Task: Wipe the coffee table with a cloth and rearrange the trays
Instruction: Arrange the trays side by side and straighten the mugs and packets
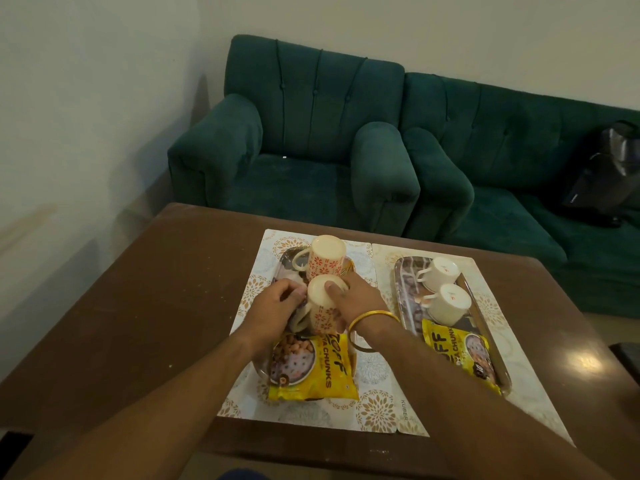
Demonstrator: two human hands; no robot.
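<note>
Two steel trays stand on patterned mats on the brown coffee table (156, 289). The left tray (262, 370) carries two upturned patterned mugs and a yellow snack packet (311, 372). My right hand (349, 299) wraps the near patterned mug (322, 306) from the right, thumb on its base. My left hand (273, 306) touches that mug's left side, fingers curled. The far patterned mug (323, 256) stands free behind it. The right tray (485, 327) holds two upturned white cups (448, 303) and a second yellow packet (450, 348). No cloth is in view.
A green armchair (294, 143) and a green sofa (519, 150) stand just behind the table, with a dark bag (602, 178) on the sofa. A white wall runs along the left. Bare tabletop lies left of the mats.
</note>
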